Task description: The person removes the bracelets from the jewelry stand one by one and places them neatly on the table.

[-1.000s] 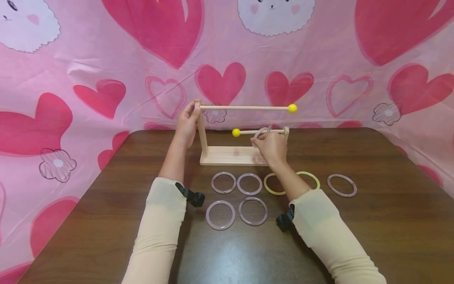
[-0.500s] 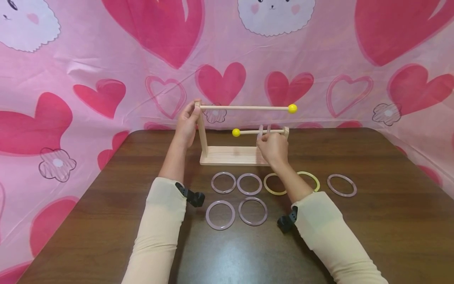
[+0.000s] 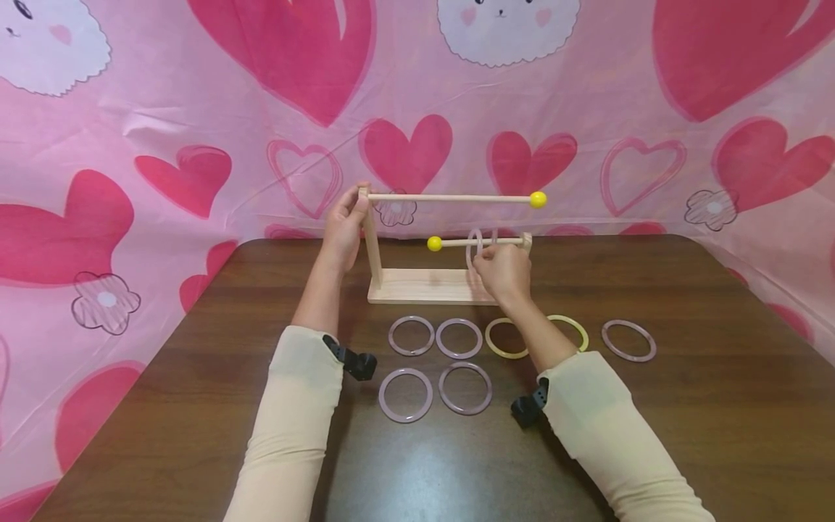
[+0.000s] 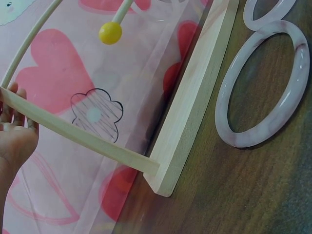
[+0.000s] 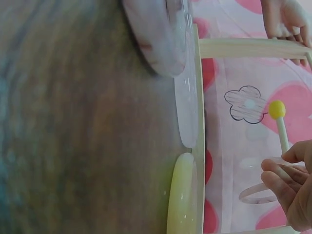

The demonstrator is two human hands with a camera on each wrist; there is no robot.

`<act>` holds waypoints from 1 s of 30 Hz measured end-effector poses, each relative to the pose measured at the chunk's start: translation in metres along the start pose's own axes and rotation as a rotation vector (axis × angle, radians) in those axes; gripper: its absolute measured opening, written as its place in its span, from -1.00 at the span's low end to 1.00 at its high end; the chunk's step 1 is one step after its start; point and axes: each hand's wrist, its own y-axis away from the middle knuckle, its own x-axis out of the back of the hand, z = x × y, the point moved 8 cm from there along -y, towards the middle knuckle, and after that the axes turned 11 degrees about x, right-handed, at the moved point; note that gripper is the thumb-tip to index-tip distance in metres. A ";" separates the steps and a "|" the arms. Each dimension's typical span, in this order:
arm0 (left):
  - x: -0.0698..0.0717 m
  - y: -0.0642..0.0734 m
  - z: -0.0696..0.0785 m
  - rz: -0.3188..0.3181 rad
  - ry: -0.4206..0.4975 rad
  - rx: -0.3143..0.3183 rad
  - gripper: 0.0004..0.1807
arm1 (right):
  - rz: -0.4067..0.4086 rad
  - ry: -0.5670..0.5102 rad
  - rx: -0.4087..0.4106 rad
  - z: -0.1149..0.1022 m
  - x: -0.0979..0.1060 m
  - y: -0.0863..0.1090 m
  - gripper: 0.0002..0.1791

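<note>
My left hand [image 3: 342, 230] grips the top of the tall post of a wooden stand [image 3: 417, 285], thumb on the near side. From that post a long upper rod [image 3: 450, 197] runs right to a yellow ball. The shorter lower rod [image 3: 453, 243] comes off the right post and ends in a yellow ball at its left. My right hand [image 3: 505, 272] pinches a pale lilac bangle [image 3: 470, 254] that encircles the lower rod. Another pale bangle [image 3: 494, 235] hangs on this rod behind the hand, mostly hidden. The right wrist view shows thumb and fingers [image 5: 278, 183] together at the bangle.
On the brown table [image 3: 424, 478] before the stand lie several lilac bangles [image 3: 405, 420] in two rows. Two yellow bangles [image 3: 583, 326] lie partly under my right forearm, with one more lilac bangle [image 3: 629, 357] farther right. A pink heart-patterned cloth [image 3: 587, 94] hangs behind.
The bangle in my right hand has turned from slanted to nearly upright around the lower rod, and the hand has shifted slightly right. My left hand stays on the post.
</note>
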 end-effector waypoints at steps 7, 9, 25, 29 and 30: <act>-0.001 -0.001 0.000 -0.009 -0.009 -0.003 -0.63 | 0.005 -0.011 -0.019 -0.001 0.000 0.001 -0.83; -0.001 -0.001 0.000 -0.003 -0.009 -0.004 -0.64 | 0.005 -0.015 -0.017 -0.002 0.000 0.001 -0.83; -0.001 0.000 0.001 -0.005 -0.008 -0.013 -0.72 | 0.009 -0.059 0.013 -0.007 -0.001 0.000 -0.83; -0.001 0.001 0.001 -0.006 -0.017 -0.016 -0.64 | -0.003 -0.067 0.023 -0.009 -0.003 0.000 -0.81; -0.001 0.001 0.001 -0.007 -0.021 -0.016 -0.62 | -0.003 -0.062 0.031 -0.009 -0.003 0.000 -0.81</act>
